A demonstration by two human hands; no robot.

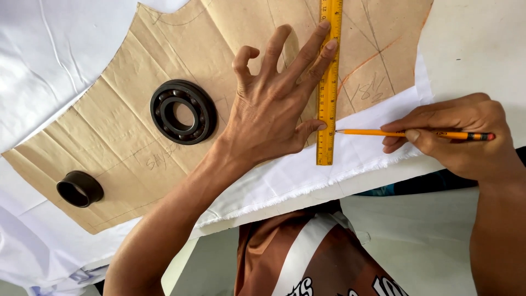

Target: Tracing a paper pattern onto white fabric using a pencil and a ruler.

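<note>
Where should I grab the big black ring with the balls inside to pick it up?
Grip the bearing across its thick outer rim, coming straight down from above. It lies flat on the brown paper pattern, so the rim's two opposite sides are open. Its right side sits close to the left hand, so mind that.

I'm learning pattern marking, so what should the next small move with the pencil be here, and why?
Probably draw the pencil along the ruler's edge. The left hand presses the ruler flat across the paper pattern and white cloth, and the right hand has the tip right at the ruler's edge on the cloth, so a straight line looks ready to start.
</note>
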